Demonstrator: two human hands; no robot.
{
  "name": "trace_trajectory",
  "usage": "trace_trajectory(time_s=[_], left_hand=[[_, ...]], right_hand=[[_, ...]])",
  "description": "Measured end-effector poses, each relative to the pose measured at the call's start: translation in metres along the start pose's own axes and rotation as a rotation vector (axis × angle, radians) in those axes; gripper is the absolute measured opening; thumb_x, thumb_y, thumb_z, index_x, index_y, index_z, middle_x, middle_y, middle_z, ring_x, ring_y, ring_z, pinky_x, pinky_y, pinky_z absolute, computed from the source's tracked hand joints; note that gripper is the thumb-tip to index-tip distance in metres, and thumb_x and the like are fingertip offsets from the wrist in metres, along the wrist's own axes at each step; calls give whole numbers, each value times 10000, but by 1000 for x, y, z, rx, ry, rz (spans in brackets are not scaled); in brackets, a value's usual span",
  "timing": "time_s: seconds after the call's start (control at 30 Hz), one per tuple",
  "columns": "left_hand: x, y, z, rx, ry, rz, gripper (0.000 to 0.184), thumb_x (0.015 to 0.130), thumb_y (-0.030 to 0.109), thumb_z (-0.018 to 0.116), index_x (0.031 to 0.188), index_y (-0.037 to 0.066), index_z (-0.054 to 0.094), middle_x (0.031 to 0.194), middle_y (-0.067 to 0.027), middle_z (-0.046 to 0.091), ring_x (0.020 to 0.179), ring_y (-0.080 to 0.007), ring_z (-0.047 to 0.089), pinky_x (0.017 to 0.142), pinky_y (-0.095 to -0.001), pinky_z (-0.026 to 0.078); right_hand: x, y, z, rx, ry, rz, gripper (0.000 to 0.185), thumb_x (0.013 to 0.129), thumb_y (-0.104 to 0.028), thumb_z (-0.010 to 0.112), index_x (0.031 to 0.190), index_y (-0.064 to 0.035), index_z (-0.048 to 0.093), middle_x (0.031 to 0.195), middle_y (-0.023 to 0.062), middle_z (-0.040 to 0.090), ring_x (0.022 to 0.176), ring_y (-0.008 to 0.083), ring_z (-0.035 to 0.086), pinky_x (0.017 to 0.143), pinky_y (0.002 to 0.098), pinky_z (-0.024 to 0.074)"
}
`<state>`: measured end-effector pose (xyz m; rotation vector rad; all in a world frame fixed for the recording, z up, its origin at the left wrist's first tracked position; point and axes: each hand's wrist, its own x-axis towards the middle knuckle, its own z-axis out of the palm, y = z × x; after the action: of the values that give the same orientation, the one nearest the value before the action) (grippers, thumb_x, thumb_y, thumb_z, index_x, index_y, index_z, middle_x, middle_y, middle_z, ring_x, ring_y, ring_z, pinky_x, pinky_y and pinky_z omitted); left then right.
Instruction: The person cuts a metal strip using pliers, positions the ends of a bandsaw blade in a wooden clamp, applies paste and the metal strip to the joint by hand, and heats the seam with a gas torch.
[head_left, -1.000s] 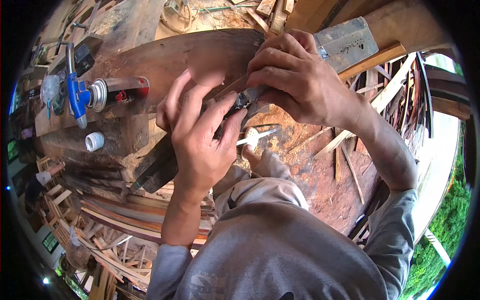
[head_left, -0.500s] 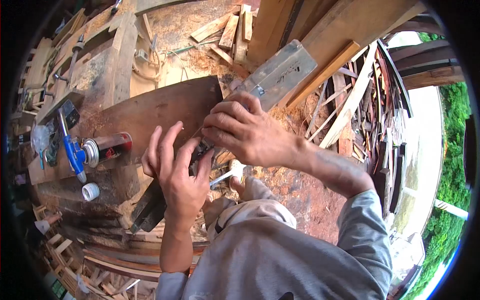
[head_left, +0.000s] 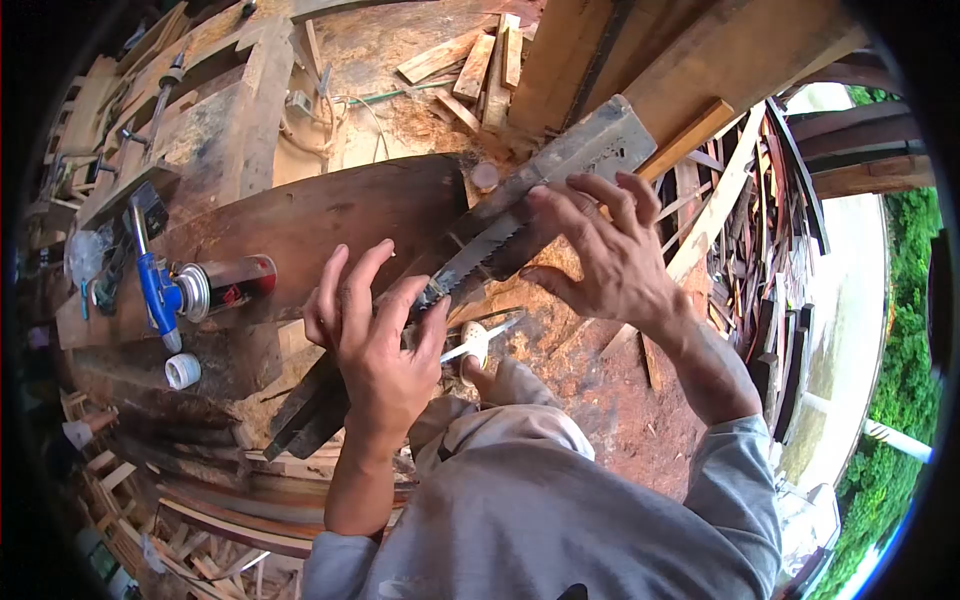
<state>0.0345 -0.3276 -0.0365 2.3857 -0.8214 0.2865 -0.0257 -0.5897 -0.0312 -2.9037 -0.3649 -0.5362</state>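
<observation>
A toothed saw blade point(head_left: 485, 252) lies slantwise against a long dark wooden beam point(head_left: 560, 160). Thumb and forefinger of my left hand point(head_left: 385, 350) pinch the blade's near end, while its other fingers stick out apart. My right hand point(head_left: 615, 250) is open, fingers spread, over the beam near the blade's far end. Its palm faces down, and nothing is in it. Whether its fingertips touch the beam I cannot tell. A small round pinkish-brown piece point(head_left: 485, 178) sits just beyond the beam.
On the bench's wide dark board point(head_left: 320, 205) lies a blue torch head point(head_left: 155, 295) fitted to a gas can point(head_left: 235, 285), with a white cap point(head_left: 182, 371) close by. Offcuts point(head_left: 475, 65) lie behind. Wood strips point(head_left: 745, 230) are heaped at right. A foot point(head_left: 478, 345) shows below.
My right hand has let go near the blade, opened and moved right, uncovering the teeth. My left hand keeps its pinch. The whole view has shifted slightly.
</observation>
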Motion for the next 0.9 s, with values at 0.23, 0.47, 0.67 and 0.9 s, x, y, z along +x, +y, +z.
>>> trace_trajectory(time_s=[0.23, 0.47, 0.67, 0.9], left_hand=[[0, -2, 1, -27, 14, 4, 232, 767, 152, 817, 968, 86, 721, 1348, -80, 590, 1363, -356, 422, 1080, -540, 255], [-2, -1, 2, 41, 9, 18, 403, 767, 191, 824, 1126, 90, 674, 1379, -88, 560, 1373, -354, 412, 1087, -544, 253], [-6, -9, 4, 34, -4, 50, 421, 757, 174, 832, 1130, 98, 652, 1378, -99, 552, 1372, -366, 416, 1094, -551, 251], [-6, -9, 2, -25, 11, 59, 305, 774, 138, 811, 1047, 89, 684, 1337, -94, 585, 1354, -373, 433, 1095, -544, 260]], right_hand=[[-3, -7, 14, -24, 79, 17, 765, 843, -476, 770, 1439, -86, 490, 1253, 47, 669, 1192, 210, 582, 1097, 519, 274], [5, -27, 0, 3, 62, 137, 745, 848, -462, 775, 1412, -63, 498, 1268, 86, 658, 1231, 231, 578, 1122, 565, 249], [1, -35, 11, 81, 165, 229, 685, 842, -373, 777, 1387, -56, 510, 1223, 121, 650, 1253, 273, 557, 1132, 569, 239], [-4, -31, 18, 110, 200, 237, 661, 845, -371, 770, 1373, -56, 529, 1218, 114, 652, 1246, 271, 560, 1123, 565, 245]])
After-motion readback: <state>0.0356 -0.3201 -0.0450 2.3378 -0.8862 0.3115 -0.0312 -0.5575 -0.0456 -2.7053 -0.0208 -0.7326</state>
